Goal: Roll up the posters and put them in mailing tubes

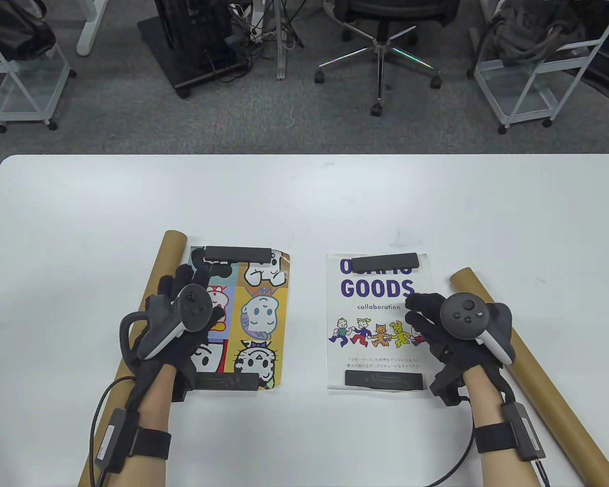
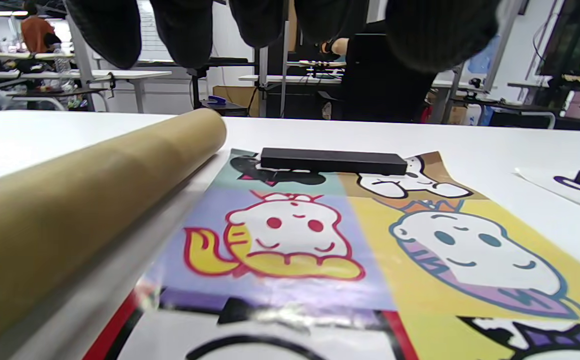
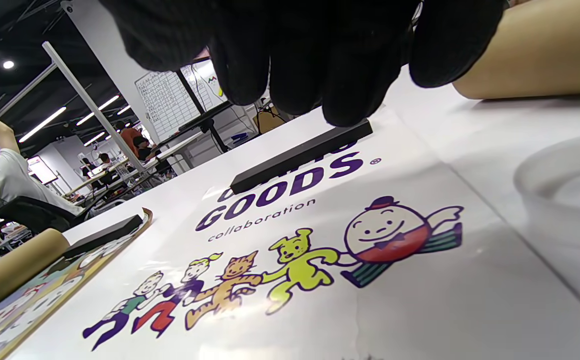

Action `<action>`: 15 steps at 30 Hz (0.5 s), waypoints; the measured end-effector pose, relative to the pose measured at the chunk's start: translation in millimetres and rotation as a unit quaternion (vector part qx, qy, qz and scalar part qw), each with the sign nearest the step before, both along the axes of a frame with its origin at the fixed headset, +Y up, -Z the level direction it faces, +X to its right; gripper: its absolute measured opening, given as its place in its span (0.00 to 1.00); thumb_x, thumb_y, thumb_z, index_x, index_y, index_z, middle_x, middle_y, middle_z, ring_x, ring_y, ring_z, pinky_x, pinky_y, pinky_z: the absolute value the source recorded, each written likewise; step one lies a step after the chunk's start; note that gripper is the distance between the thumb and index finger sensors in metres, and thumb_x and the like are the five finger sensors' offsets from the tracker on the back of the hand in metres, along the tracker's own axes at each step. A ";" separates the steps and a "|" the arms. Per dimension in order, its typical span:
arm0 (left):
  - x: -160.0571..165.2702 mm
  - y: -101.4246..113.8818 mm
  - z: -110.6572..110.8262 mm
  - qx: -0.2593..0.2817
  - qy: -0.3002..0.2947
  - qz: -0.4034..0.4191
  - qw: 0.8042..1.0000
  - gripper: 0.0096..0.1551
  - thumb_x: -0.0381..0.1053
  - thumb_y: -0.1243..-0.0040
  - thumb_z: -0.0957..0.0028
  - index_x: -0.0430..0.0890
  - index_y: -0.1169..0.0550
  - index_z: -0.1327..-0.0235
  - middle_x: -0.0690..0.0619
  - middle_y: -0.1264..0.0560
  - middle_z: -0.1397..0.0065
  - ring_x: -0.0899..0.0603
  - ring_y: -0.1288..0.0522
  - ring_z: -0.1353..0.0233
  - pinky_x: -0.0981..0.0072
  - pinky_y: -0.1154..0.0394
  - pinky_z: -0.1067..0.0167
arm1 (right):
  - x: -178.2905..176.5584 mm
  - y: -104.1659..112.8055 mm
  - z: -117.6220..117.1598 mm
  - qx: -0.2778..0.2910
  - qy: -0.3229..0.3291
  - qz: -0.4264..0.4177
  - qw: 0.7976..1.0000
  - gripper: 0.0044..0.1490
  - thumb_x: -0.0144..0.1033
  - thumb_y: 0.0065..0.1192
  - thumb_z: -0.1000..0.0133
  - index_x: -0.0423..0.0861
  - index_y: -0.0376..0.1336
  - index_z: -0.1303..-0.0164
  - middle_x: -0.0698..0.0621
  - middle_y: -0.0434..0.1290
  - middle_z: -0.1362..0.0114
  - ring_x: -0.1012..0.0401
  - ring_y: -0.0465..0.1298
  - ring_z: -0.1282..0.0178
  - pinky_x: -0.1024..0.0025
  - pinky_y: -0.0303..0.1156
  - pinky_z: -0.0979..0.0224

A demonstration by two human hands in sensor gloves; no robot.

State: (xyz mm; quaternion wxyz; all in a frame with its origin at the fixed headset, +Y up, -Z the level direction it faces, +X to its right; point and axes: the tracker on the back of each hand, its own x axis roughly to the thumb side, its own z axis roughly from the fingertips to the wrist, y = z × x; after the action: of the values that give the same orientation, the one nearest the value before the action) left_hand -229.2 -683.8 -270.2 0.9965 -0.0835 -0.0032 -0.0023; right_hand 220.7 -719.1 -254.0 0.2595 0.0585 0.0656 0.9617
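Black weights (image 1: 238, 253) atop posters (image 1: 379, 324), cardboard tubes (image 1: 533, 365) alongside

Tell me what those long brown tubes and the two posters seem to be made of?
The tubes look like plain matte cardboard: uniform kraft brown, no shine. The colourful poster and white poster appear to be glossy coated paper, since both catch glare; lamination can't be ruled out.

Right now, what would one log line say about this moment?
stage: not started | left hand: open above cartoon poster | right hand: open above GOODS poster | posters: flat, weighted by black bars | mailing tubes: beside
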 end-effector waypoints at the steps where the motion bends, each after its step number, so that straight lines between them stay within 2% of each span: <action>1: 4.3 2.6 -4.5 -0.002 -0.006 -0.012 1.000 0.46 0.66 0.49 0.42 0.58 0.48 0.11 0.50 0.51 0.05 0.31 0.45 0.09 0.32 0.41 0.17 | -0.2 -0.1 0.0 0.000 0.001 0.000 1.000 0.33 0.44 0.54 0.42 0.43 0.61 0.27 0.38 0.68 0.22 0.38 0.71 0.27 0.30 0.62 0.27; 3: 12.6 8.2 -16.9 -0.001 -0.018 -0.033 0.999 0.46 0.64 0.47 0.42 0.57 0.47 0.11 0.52 0.48 0.06 0.38 0.44 0.08 0.35 0.41 0.16 | -1.0 -0.1 -0.3 -0.001 0.002 0.003 1.000 0.33 0.44 0.54 0.42 0.43 0.61 0.27 0.38 0.68 0.22 0.38 0.71 0.27 0.30 0.62 0.26; 7: 24.2 10.0 -45.9 -0.015 -0.018 -0.056 0.998 0.47 0.63 0.43 0.44 0.58 0.46 0.12 0.53 0.46 0.06 0.40 0.42 0.09 0.37 0.40 0.16 | 1.7 0.5 -1.2 -0.003 0.000 -0.006 1.000 0.33 0.44 0.54 0.42 0.43 0.61 0.28 0.38 0.68 0.22 0.38 0.71 0.27 0.30 0.62 0.26; 15: 38.3 -22.0 -110.9 -0.036 -0.010 -0.105 0.994 0.46 0.57 0.34 0.48 0.63 0.41 0.16 0.59 0.41 0.08 0.45 0.37 0.10 0.42 0.38 0.15 | 4.1 -2.1 -2.2 -0.015 0.003 -0.006 1.000 0.33 0.44 0.54 0.42 0.43 0.62 0.28 0.38 0.68 0.22 0.38 0.71 0.27 0.30 0.62 0.26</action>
State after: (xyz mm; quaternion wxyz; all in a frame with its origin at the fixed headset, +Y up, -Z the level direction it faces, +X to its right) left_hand -190.9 -705.8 -381.1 0.9870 -0.1195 -0.0042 -0.1076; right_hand 224.8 -721.2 -256.2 0.2658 0.0576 0.0801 0.9590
